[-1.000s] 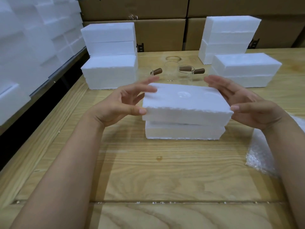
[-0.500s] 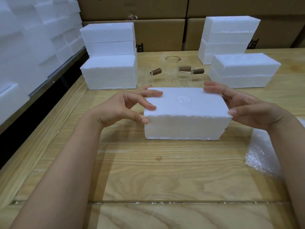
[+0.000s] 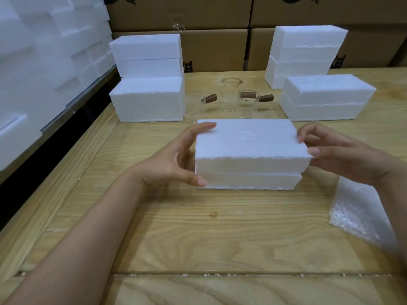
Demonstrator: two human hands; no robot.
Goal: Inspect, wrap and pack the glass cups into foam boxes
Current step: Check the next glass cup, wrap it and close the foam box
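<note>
A white rectangular foam box (image 3: pixel 248 155) sits at the centre of the frame on the pale wooden bench (image 3: pixel 198 227), its lid seated on its base with a thin seam between them. The left hand (image 3: pixel 174 159) has its grip clamped on the box's left end, fingertips on the lid's top corner and thumb against the base's lower front corner. The right hand (image 3: pixel 343 155) has its grip closed on the lid's right edge, thumb at the front corner and curled fingers on top. Just behind the box stand three clear glass cups (image 3: pixel 247 104), at least two of them with brown wooden handles. Closed white foam boxes are stacked at upper left (image 3: pixel 147 78) and upper right (image 3: pixel 319 69). A sheet of clear bubble wrap (image 3: pixel 356 212) lies at the right edge. Brown cardboard cartons (image 3: pixel 215 47) line the top.
</note>
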